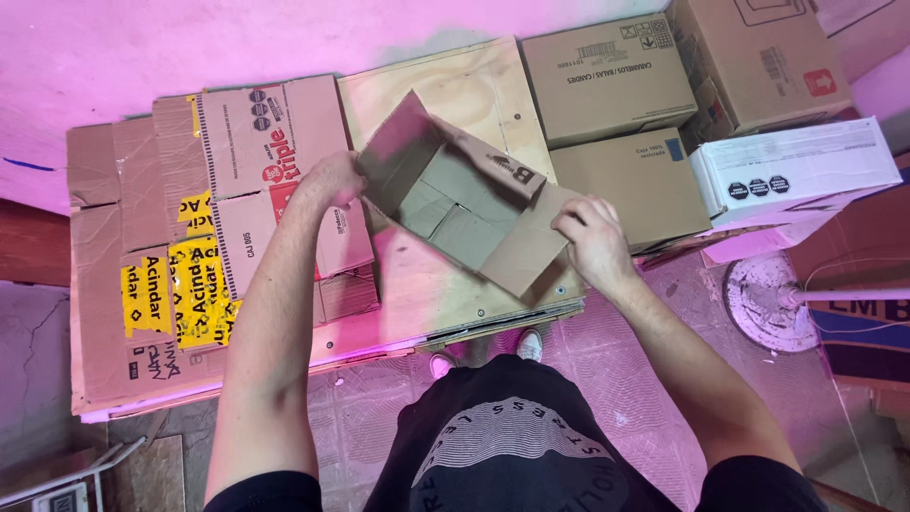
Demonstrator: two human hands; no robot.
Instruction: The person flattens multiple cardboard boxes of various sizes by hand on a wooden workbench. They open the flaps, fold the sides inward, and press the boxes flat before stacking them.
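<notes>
Room: pink-lit wall at the far side, tiled floor (654,379) near the person, plywood bench top (474,85) between them.
Open box: one small brown cardboard box (455,204), flaps open, lying tilted on the middle of the plywood, its inside facing up.
Left hand: one, the left hand (332,180) grips the box's left flap, fingers curled over its edge.
Right hand: one, the right hand (592,237) presses with bent fingers on the box's near right flap (526,242), which lies folded outward.
Flat cartons: several flattened cartons (190,246) overlapping on the left, some with yellow tape; exact number cannot be told.
Closed boxes: three brown closed boxes (607,76) at the far right, two side by side and one nearer; one white box (791,171) just right of them.
Edges: the near right flap reaches the plywood's near edge; flattened cartons touch the box's left side.
Open room: bare plywood far of the box and a strip near left of it; floor right holds a round white base (763,303).
</notes>
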